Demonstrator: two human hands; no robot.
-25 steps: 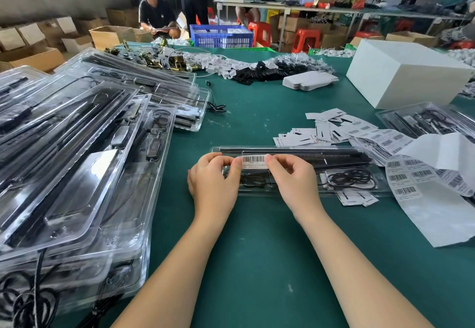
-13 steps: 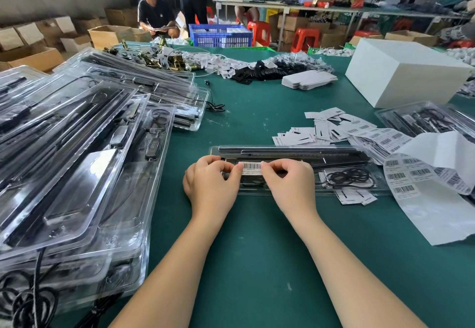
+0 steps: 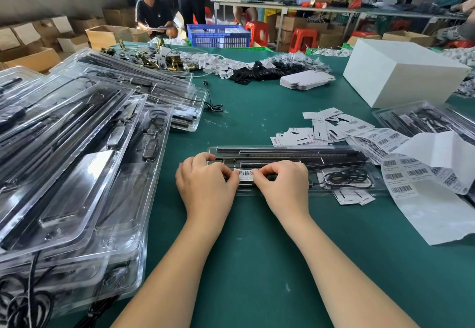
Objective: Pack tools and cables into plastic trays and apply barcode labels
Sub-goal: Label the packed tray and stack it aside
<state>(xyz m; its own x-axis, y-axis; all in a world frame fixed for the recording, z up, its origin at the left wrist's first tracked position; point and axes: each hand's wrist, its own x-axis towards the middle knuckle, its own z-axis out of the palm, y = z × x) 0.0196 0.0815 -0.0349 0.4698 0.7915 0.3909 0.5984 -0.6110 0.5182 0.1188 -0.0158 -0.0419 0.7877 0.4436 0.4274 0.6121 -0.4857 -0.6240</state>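
Observation:
A long clear plastic tray (image 3: pixel 344 154) lies across the green table in front of me, holding black rods and a coiled black cable (image 3: pixel 347 177). A small white barcode label (image 3: pixel 245 174) sits on the tray's left part. My left hand (image 3: pixel 205 186) pinches the label's left end with curled fingers. My right hand (image 3: pixel 282 186) pinches its right end the same way. Both hands rest on the tray. A sheet of barcode labels (image 3: pixel 401 176) lies to the right.
A tall stack of filled clear trays (image 3: pixel 77 173) covers the table's left side. Loose white paper slips (image 3: pixel 323 130) lie behind the tray. A white box (image 3: pixel 401 70) stands at the back right, another filled tray (image 3: pixel 424 119) beside it. People work at the far end.
Both hands have brought the label down and toward me, from the tray's upper rods to its middle. The tray has stayed in place.

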